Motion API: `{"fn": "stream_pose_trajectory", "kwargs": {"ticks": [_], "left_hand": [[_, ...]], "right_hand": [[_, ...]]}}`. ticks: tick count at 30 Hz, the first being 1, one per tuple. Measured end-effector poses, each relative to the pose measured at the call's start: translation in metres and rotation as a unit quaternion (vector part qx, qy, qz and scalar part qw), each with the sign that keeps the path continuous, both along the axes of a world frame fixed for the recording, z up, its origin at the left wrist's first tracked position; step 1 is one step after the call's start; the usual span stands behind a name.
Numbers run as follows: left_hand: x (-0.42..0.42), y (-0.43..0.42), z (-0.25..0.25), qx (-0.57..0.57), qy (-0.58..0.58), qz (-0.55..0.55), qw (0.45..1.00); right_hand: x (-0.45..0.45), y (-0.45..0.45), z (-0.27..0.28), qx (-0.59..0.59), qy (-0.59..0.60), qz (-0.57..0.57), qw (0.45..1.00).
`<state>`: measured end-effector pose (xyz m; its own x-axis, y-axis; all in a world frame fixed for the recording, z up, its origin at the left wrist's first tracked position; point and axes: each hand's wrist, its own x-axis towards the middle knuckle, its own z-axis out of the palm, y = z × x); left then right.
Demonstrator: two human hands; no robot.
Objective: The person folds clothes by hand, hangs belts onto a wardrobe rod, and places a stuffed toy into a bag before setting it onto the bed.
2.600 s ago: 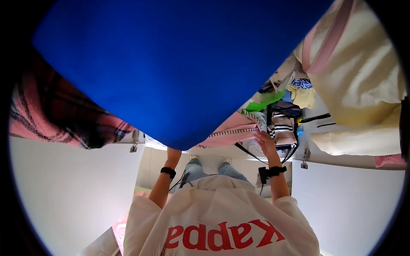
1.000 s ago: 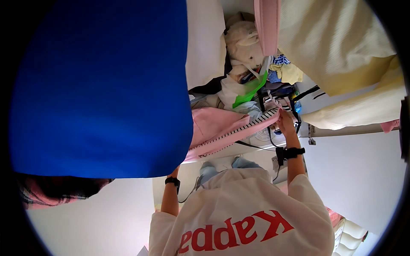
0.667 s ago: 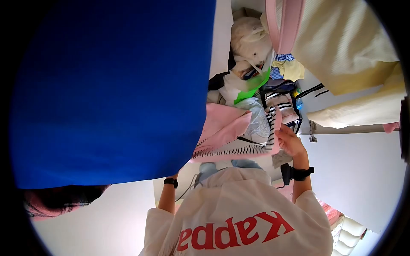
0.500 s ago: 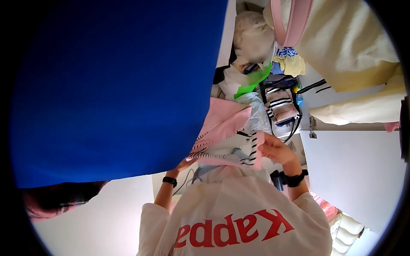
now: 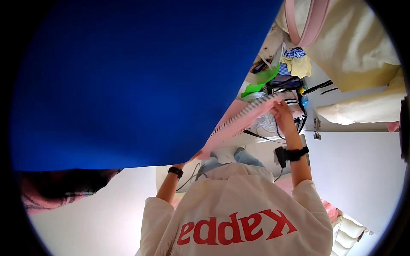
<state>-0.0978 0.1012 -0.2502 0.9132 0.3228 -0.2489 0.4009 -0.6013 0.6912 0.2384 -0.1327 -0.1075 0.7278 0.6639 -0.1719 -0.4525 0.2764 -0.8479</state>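
A pink cloth piece (image 5: 241, 123) with a black-and-white striped edge stretches slantwise between my two hands; its kind is not clear. My right hand (image 5: 283, 114) pinches its upper right end, fingers closed. My left hand (image 5: 188, 161) is at its lower left end, with the fingers partly hidden by a large blue sheet-like thing (image 5: 128, 85). That blue surface hangs very near the camera and covers the left side of the view, along with part of the pink cloth.
Behind the pink cloth lie a striped bag (image 5: 294, 99), a bright green bag edge (image 5: 260, 83) and a yellow-and-blue checked cloth (image 5: 299, 64). Cream garments (image 5: 350, 47) and a pink strap (image 5: 307, 25) hang at upper right. A white door panel (image 5: 358, 170) stands at right.
My right hand has moved up and away from me, drawing the pink cloth out into a taut slanted strip. The blue surface now reaches further right, covering more of the items behind.
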Motion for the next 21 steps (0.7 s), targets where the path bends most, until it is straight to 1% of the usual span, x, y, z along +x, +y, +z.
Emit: {"fn": "stream_pose_trajectory", "kwargs": {"ticks": [1,2,4,5,7,9,11,12,13,14,15,16,19,20,21], "left_hand": [[0.000,0.008,0.004,-0.003,0.011,0.014,1.000],[0.002,0.015,0.009,-0.009,0.022,0.026,0.999],[0.012,0.020,0.020,-0.029,0.037,0.038,0.998],[0.018,0.020,0.025,-0.041,0.044,0.038,0.997],[0.030,0.019,0.030,-0.063,0.053,0.036,0.996],[0.036,0.016,0.017,-0.053,0.042,0.036,0.997],[0.015,0.027,-0.050,0.053,-0.015,0.049,0.997],[0.015,0.026,-0.051,0.068,-0.023,0.057,0.996],[0.016,0.025,-0.050,0.083,-0.032,0.065,0.994],[0.029,0.013,-0.003,0.059,-0.021,0.074,0.995],[0.041,0.002,0.034,0.034,-0.010,0.082,0.996],[0.048,-0.003,0.046,0.019,0.045,0.096,0.994],[0.041,-0.016,0.026,0.187,-0.053,0.068,0.979],[0.039,-0.022,0.030,0.217,-0.039,0.041,0.974],[0.039,-0.030,0.030,0.235,-0.049,0.047,0.970]], "right_hand": [[0.015,-0.006,-0.014,-0.037,-0.022,-0.032,0.999],[0.026,-0.013,-0.024,-0.149,-0.003,-0.082,0.985],[0.048,-0.030,-0.057,-0.269,0.003,-0.135,0.954],[0.057,-0.038,-0.085,-0.280,-0.010,-0.140,0.950],[0.058,-0.038,-0.117,-0.290,-0.074,-0.214,0.930],[0.063,-0.040,-0.136,-0.309,-0.081,-0.209,0.924],[0.066,-0.037,-0.142,-0.353,-0.214,-0.207,0.887],[0.067,-0.035,-0.144,-0.373,-0.279,-0.205,0.861],[0.070,-0.032,-0.150,-0.330,-0.212,-0.211,0.895],[0.074,-0.030,-0.156,-0.286,-0.145,-0.217,0.922],[0.078,-0.030,-0.158,-0.240,-0.077,-0.222,0.942],[0.076,-0.026,-0.143,-0.218,-0.012,-0.222,0.950],[0.093,-0.030,-0.137,-0.259,-0.066,-0.186,0.945],[0.093,-0.030,-0.123,-0.340,-0.079,-0.156,0.924],[0.097,-0.030,-0.130,-0.354,-0.126,-0.151,0.914]]}}
